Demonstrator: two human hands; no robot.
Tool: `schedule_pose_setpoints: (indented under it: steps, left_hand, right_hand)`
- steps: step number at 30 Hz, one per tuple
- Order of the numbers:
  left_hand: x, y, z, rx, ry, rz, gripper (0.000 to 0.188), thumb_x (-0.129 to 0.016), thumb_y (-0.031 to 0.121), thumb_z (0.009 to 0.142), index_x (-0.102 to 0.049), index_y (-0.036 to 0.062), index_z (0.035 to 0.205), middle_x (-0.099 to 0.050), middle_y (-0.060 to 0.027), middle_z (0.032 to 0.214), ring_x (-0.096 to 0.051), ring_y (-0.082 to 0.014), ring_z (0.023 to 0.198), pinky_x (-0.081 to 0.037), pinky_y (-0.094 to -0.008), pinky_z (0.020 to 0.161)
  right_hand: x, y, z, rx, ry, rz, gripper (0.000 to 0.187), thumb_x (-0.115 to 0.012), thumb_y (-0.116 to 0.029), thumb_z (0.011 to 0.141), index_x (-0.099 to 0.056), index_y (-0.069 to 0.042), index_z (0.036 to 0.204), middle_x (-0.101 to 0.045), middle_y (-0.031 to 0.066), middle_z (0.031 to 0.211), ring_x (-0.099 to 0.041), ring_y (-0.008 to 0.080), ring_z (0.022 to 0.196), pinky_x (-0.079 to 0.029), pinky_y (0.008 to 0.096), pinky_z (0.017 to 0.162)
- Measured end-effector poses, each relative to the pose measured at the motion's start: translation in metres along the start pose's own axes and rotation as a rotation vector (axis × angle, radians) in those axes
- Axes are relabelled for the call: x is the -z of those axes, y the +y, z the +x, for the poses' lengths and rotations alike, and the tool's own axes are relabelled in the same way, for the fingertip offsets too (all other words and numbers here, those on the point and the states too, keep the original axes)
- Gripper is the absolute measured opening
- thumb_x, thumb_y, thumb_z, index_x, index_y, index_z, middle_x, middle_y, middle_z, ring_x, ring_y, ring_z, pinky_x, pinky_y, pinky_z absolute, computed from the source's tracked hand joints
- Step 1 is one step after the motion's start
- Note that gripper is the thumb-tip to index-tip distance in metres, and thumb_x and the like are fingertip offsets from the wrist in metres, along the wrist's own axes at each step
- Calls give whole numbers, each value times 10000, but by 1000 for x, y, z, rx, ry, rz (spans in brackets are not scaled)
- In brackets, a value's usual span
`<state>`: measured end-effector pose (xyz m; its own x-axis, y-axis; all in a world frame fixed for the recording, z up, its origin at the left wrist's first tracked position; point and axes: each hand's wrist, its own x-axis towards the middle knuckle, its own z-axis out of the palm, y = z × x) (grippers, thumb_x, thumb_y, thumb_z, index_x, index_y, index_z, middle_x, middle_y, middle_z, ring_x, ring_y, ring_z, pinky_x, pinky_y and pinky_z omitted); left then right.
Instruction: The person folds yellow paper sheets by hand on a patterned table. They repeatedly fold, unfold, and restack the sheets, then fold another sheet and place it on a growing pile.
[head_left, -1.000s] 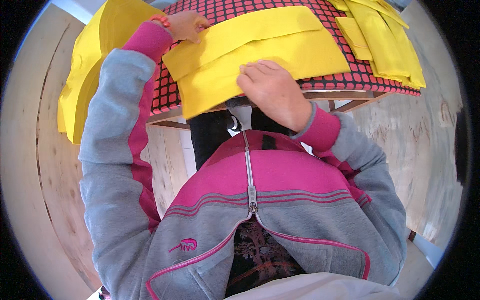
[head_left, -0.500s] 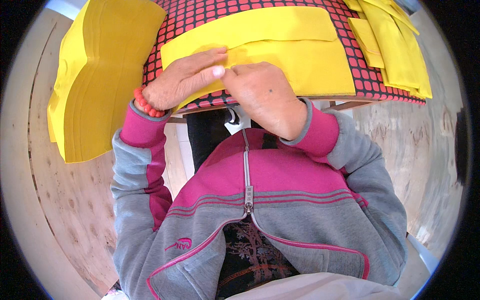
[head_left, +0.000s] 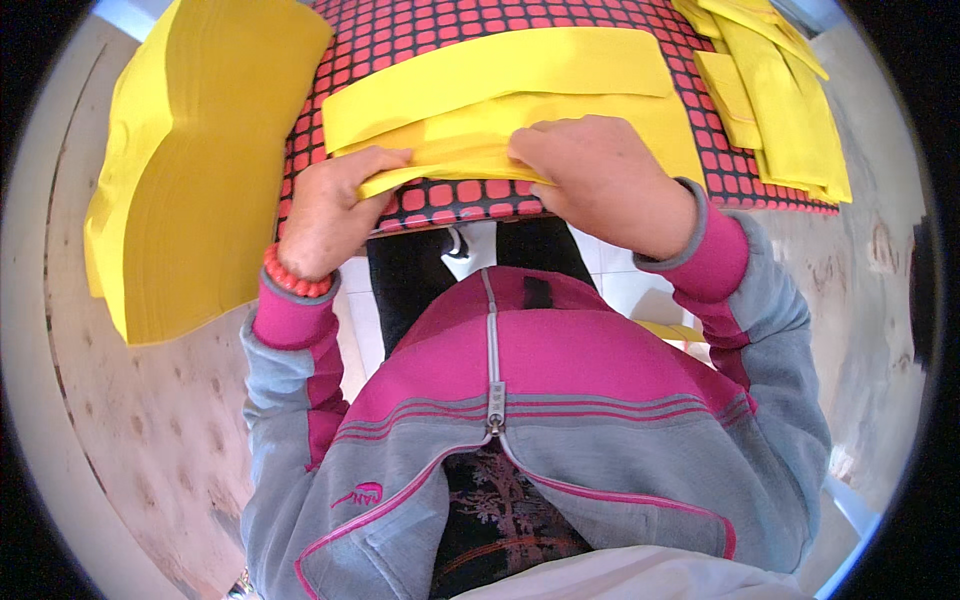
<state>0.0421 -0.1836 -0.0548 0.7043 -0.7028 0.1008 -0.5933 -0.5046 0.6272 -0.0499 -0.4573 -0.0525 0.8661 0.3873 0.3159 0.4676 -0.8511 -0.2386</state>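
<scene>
A yellow cloth [head_left: 500, 75] lies on the table with its far part folded over toward me. My left hand [head_left: 335, 205], a red bead bracelet at its wrist, grips the near left edge of this cloth between thumb and fingers. Farther right along the same edge, my right hand [head_left: 610, 180] is closed on the cloth, fingers curled over it. Between the two hands the near edge is lifted and curls up off the table. My right hand's fingertips are partly hidden by the hand itself.
The table [head_left: 450, 200] has a red and black checked cover. A thick stack of yellow cloth [head_left: 200, 180] hangs over its left side. Several folded yellow cloths [head_left: 770, 110] are heaped at the right. Wooden boards [head_left: 150, 430] stand on the left.
My hands have moved apart, the left slightly nearer to me and the right farther right. Both have taken hold of the cloth's near edge and raised it.
</scene>
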Motion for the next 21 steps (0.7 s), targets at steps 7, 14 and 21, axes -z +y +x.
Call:
schedule_pose_setpoints:
  steps: [7,14,21]
  left_hand:
    - [8,-9,6,86,22,-192,113,-649,-7,904,-678,12,1012,-664,-24,815,-581,-89,720,-483,-237,669]
    - [20,-21,16,95,-38,-231,55,-651,22,927,-653,-2,976,-591,41,810,-506,-40,733,-436,-205,684]
    - [16,-24,15,279,61,-434,170,-674,45,916,-663,-20,1073,-635,34,893,-535,-52,781,-457,-212,716]
  right_hand:
    - [49,50,-54,-105,-64,-33,414,-690,31,667,-621,-37,1070,-646,167,983,-618,391,947,-503,437,822]
    - [54,102,-71,-343,-55,543,129,-612,27,888,-624,13,1017,-626,34,912,-582,127,879,-473,273,811]
    - [47,129,-75,-419,-16,735,147,-659,-32,906,-634,23,1040,-637,20,926,-580,95,905,-472,252,850]
